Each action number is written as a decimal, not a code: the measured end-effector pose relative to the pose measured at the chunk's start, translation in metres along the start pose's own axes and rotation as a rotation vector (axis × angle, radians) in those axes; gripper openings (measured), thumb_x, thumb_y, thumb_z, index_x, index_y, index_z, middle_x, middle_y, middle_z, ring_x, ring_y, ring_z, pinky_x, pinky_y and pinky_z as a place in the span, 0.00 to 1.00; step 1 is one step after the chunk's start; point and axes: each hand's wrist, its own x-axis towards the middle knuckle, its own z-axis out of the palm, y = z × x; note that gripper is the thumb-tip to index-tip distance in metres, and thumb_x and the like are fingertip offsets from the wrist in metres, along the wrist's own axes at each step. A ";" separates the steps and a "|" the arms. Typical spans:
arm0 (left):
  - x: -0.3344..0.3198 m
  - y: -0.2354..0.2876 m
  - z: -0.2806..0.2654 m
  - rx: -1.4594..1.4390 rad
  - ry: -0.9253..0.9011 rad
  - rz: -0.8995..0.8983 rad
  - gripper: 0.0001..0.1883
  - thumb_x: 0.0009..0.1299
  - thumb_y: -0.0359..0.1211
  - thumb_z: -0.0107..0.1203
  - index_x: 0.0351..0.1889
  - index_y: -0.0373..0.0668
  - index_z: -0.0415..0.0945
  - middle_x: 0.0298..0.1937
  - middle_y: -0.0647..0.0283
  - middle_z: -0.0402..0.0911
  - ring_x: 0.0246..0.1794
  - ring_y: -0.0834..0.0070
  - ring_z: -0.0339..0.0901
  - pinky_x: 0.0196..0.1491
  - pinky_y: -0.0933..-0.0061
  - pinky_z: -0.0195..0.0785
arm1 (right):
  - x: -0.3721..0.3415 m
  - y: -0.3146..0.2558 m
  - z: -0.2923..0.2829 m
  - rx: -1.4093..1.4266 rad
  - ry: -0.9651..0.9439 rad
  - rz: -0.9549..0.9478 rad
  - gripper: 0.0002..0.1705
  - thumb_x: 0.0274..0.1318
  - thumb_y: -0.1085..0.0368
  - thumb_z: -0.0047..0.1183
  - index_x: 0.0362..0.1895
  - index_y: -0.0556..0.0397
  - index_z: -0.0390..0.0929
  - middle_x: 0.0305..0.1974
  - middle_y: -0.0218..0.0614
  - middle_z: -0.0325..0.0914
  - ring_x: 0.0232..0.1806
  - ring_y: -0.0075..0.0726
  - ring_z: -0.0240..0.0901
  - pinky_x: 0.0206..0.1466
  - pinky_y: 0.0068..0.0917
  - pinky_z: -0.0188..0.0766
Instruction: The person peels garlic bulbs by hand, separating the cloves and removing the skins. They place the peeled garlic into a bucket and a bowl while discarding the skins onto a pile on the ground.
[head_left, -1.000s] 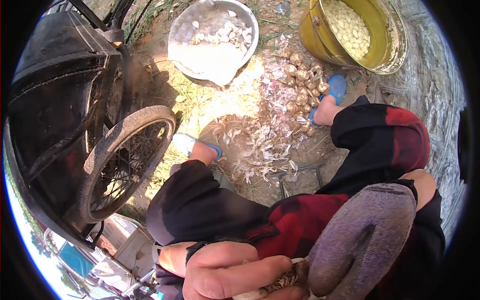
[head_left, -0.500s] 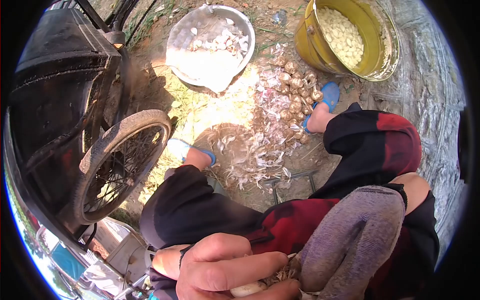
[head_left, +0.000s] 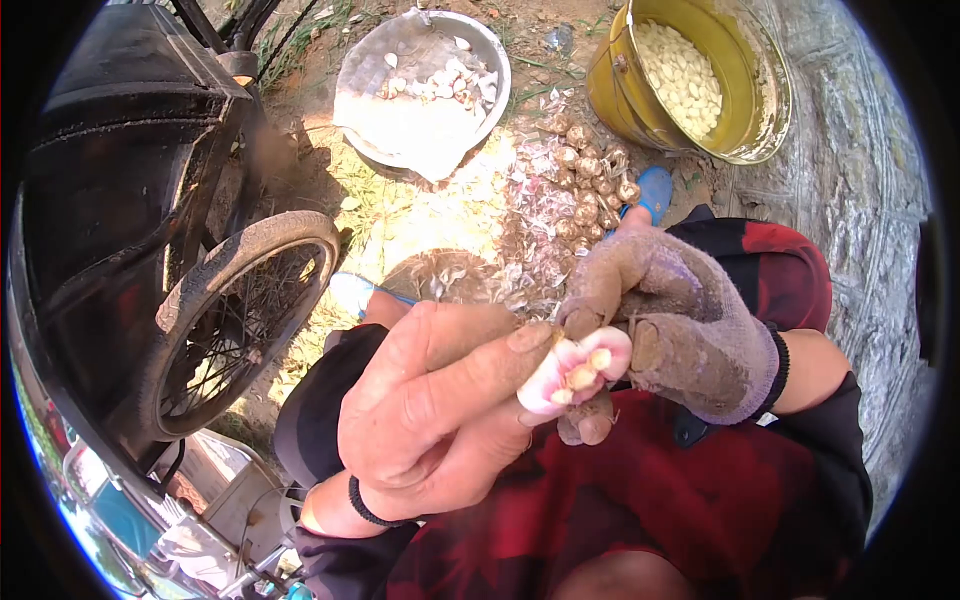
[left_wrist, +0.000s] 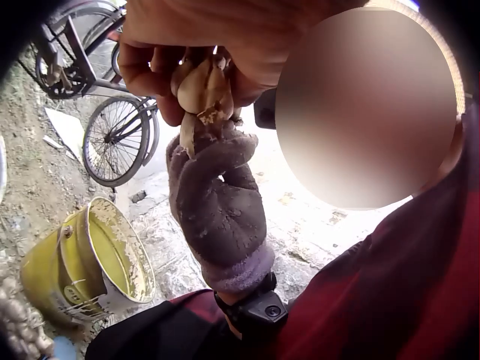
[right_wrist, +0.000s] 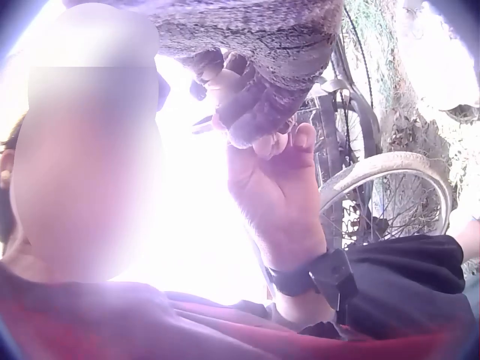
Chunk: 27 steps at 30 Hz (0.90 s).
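Observation:
A pinkish-white garlic bulb (head_left: 577, 372) with several pale cloves showing is held between both hands above the lap. The bare left hand (head_left: 430, 410) pinches its left side with curled fingers. On its other side the gloved right hand (head_left: 690, 325) grips it with thumb and fingers, the glove's fingertips brown with dirt. In the left wrist view the bulb (left_wrist: 202, 88) hangs from the left hand (left_wrist: 217, 34), and the right glove (left_wrist: 221, 199) touches it from below. The right wrist view shows the glove (right_wrist: 259, 67) meeting the bare hand (right_wrist: 277, 187), the bulb mostly hidden.
Beyond the hands lie garlic skins (head_left: 520, 250) and unpeeled bulbs (head_left: 590, 185). A metal basin (head_left: 500, 60) holds garlic; a yellow bucket (head_left: 615, 85) contains pale cloves. A wheel (head_left: 180, 295) and dark cart (head_left: 110, 170) stand at left.
Both hands have risen from the lower edge, away from the body. The gloved hand has turned, and the bulb between the hands now shows its pink side and cloves.

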 end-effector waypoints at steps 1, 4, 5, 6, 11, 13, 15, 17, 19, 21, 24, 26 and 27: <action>-0.003 -0.008 0.004 -0.028 0.046 0.028 0.17 0.58 0.20 0.66 0.47 0.31 0.79 0.40 0.51 0.81 0.33 0.67 0.79 0.36 0.74 0.73 | 0.003 0.002 -0.005 -0.006 0.021 0.020 0.18 0.61 0.61 0.59 0.48 0.55 0.69 0.40 0.43 0.78 0.36 0.40 0.81 0.38 0.35 0.82; -0.005 -0.016 0.009 0.046 0.072 -0.018 0.17 0.58 0.21 0.66 0.46 0.35 0.79 0.39 0.54 0.81 0.34 0.70 0.79 0.35 0.74 0.72 | 0.019 0.025 -0.024 0.144 -0.101 -0.124 0.20 0.61 0.58 0.59 0.50 0.55 0.68 0.40 0.41 0.78 0.36 0.36 0.80 0.40 0.29 0.79; -0.007 -0.017 0.011 0.083 0.070 -0.064 0.17 0.58 0.21 0.66 0.46 0.37 0.80 0.39 0.56 0.81 0.33 0.68 0.79 0.34 0.72 0.72 | 0.023 0.032 -0.032 0.140 -0.103 -0.131 0.20 0.61 0.58 0.59 0.50 0.55 0.68 0.40 0.41 0.78 0.36 0.36 0.80 0.40 0.29 0.79; -0.008 -0.020 0.013 0.083 0.071 -0.056 0.17 0.58 0.21 0.66 0.46 0.37 0.80 0.39 0.56 0.81 0.33 0.68 0.79 0.34 0.72 0.72 | 0.025 0.036 -0.041 0.031 -0.125 -0.145 0.21 0.62 0.57 0.56 0.53 0.56 0.68 0.41 0.41 0.78 0.38 0.36 0.79 0.41 0.28 0.78; -0.015 -0.042 0.023 0.288 -0.095 -0.239 0.20 0.62 0.22 0.62 0.53 0.39 0.76 0.44 0.57 0.79 0.34 0.78 0.78 0.36 0.80 0.71 | 0.042 0.068 -0.096 0.034 -0.322 -0.157 0.25 0.69 0.55 0.46 0.62 0.57 0.68 0.46 0.40 0.78 0.45 0.34 0.77 0.45 0.28 0.76; -0.019 -0.052 0.025 0.303 -0.074 -0.310 0.20 0.64 0.24 0.61 0.55 0.40 0.74 0.44 0.59 0.79 0.33 0.78 0.78 0.35 0.79 0.70 | 0.054 0.062 -0.095 0.015 -0.232 -0.143 0.25 0.67 0.55 0.49 0.62 0.56 0.68 0.45 0.39 0.78 0.45 0.34 0.77 0.45 0.28 0.76; -0.018 -0.063 0.024 -0.193 -0.031 -0.820 0.19 0.70 0.29 0.56 0.59 0.38 0.70 0.46 0.62 0.79 0.36 0.76 0.77 0.36 0.76 0.70 | 0.076 0.046 -0.090 -0.126 -0.019 -0.214 0.27 0.64 0.55 0.54 0.62 0.54 0.68 0.47 0.40 0.77 0.45 0.33 0.77 0.43 0.28 0.77; -0.042 -0.110 0.017 -0.056 -0.137 -0.724 0.18 0.72 0.30 0.53 0.59 0.37 0.69 0.47 0.62 0.78 0.38 0.75 0.77 0.38 0.73 0.70 | 0.097 0.020 -0.074 -0.305 0.181 -0.350 0.31 0.61 0.54 0.58 0.62 0.56 0.66 0.51 0.41 0.76 0.46 0.32 0.77 0.44 0.28 0.77; -0.036 -0.094 0.016 -0.757 0.192 -1.032 0.17 0.70 0.28 0.55 0.57 0.39 0.73 0.38 0.68 0.78 0.34 0.79 0.76 0.36 0.73 0.72 | 0.109 -0.001 -0.072 -0.627 0.402 -0.517 0.33 0.60 0.54 0.59 0.63 0.58 0.65 0.53 0.42 0.75 0.48 0.32 0.76 0.49 0.28 0.75; -0.031 -0.090 0.009 -0.864 0.134 -0.899 0.27 0.67 0.22 0.54 0.66 0.37 0.65 0.46 0.64 0.77 0.40 0.76 0.75 0.45 0.73 0.72 | 0.112 -0.003 -0.074 -1.006 0.553 -0.735 0.32 0.61 0.54 0.58 0.62 0.60 0.66 0.51 0.40 0.76 0.50 0.32 0.74 0.55 0.26 0.71; -0.023 -0.081 0.004 -0.904 0.098 -0.790 0.31 0.65 0.18 0.52 0.68 0.36 0.61 0.55 0.60 0.75 0.51 0.72 0.75 0.55 0.70 0.70 | 0.107 0.012 -0.065 -0.761 0.324 -0.666 0.28 0.62 0.55 0.57 0.59 0.60 0.70 0.49 0.39 0.77 0.47 0.28 0.74 0.52 0.26 0.72; -0.023 -0.082 0.005 -0.924 0.074 -0.746 0.31 0.65 0.16 0.50 0.69 0.35 0.60 0.60 0.57 0.73 0.57 0.70 0.74 0.60 0.66 0.68 | 0.099 0.016 -0.060 -0.680 0.243 -0.566 0.24 0.61 0.57 0.57 0.55 0.60 0.74 0.45 0.35 0.78 0.42 0.24 0.74 0.48 0.24 0.72; -0.023 -0.084 0.006 -0.820 0.050 -0.741 0.33 0.65 0.16 0.50 0.70 0.36 0.58 0.61 0.57 0.73 0.58 0.71 0.73 0.59 0.68 0.70 | 0.095 0.018 -0.061 -0.643 0.212 -0.504 0.23 0.61 0.56 0.58 0.55 0.59 0.74 0.43 0.33 0.78 0.39 0.22 0.72 0.45 0.23 0.72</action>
